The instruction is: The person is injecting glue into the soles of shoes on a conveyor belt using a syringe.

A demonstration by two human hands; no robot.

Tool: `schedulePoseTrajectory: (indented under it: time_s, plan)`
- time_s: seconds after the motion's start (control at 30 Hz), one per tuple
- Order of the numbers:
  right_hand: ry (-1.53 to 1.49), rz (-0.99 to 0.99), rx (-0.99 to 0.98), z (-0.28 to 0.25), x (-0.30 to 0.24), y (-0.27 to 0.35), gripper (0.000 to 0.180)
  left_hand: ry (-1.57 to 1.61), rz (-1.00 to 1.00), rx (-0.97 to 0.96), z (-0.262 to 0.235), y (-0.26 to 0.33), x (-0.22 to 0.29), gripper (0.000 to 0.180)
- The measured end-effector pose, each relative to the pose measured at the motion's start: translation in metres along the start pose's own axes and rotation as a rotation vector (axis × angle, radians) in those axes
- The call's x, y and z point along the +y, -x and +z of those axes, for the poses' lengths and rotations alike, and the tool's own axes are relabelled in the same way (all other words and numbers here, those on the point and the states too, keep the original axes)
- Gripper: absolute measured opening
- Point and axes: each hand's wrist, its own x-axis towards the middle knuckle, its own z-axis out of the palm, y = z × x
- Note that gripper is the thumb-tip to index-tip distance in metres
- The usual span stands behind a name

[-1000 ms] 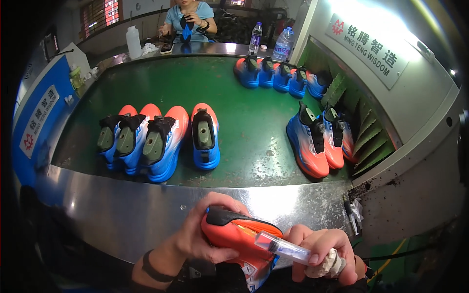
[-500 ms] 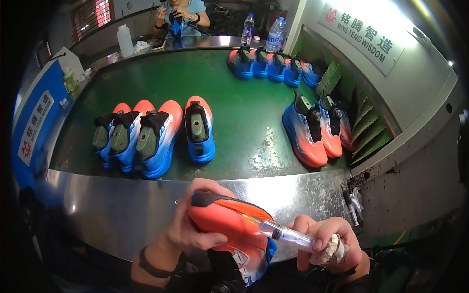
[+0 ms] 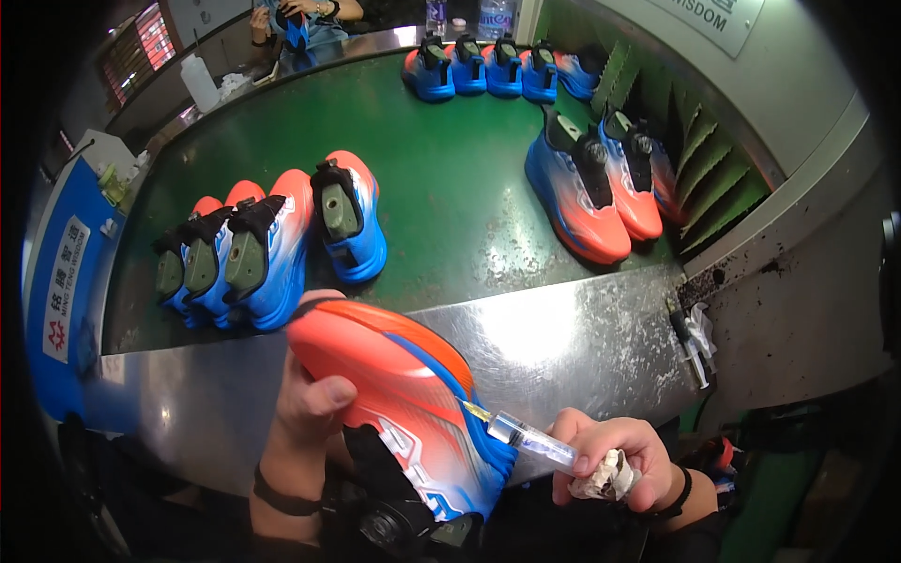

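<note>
A green conveyor belt (image 3: pixel 450 188) curves away from the viewer, edged in front by a scuffed steel rim (image 3: pixel 563 338). On the belt's left side a row of four blue and orange sneakers (image 3: pixel 272 244) stands close together, each with a dark green last inside. On the right, near a ribbed green guard (image 3: pixel 713 178), sits a cluster of three similar shoes (image 3: pixel 601 188), and another line of blue shoes (image 3: pixel 497 70) rests at the far end. Beyond them, a second person's hands (image 3: pixel 300 14) hold a blue shoe. A white plastic bottle (image 3: pixel 200 82) stands at the far left corner, above a blue machine panel (image 3: pixel 66 272). In the foreground, nothing blocks the view of the work. The left hand (image 3: pixel 314 408) grips an orange and blue sneaker (image 3: pixel 404 403), thumb pressed on its orange side, holding it tilted over the steel rim, sole edge facing the right hand. The right hand (image 3: pixel 615 460) is closed around a clear syringe (image 3: pixel 526 436) and a crumpled piece of pale cloth (image 3: pixel 605 479). The syringe's needle tip touches the sneaker where the orange upper meets the blue sole.
</note>
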Motion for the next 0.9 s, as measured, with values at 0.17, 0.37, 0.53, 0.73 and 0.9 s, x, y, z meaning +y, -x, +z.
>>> schedulePoseTrajectory:
  time_s: [0.17, 0.37, 0.53, 0.73, 0.9]
  plan:
    - [0.018, 0.028, 0.022, -0.007, 0.019, 0.018, 0.055, -0.032, -0.081, 0.059, -0.020, -0.001, -0.007, 0.072]
    - [0.158, -0.021, 0.043, -0.017, 0.032, 0.042, 0.053, -0.123, -0.079, -0.036, -0.069, -0.005, -0.019, 0.064]
    - [0.120, -0.029, 0.070, -0.025, 0.044, 0.060, 0.050, -0.007, -0.111, 0.231, -0.100, 0.007, -0.023, 0.056]
    - [0.198, -0.070, 0.077, -0.034, 0.055, 0.069, 0.049, -0.079, -0.232, 0.379, -0.116, 0.049, -0.014, 0.050]
    - [0.285, -0.104, 0.111, -0.031, 0.064, 0.067, 0.047, -0.093, -0.302, 0.461, -0.121, 0.072, -0.008, 0.046]
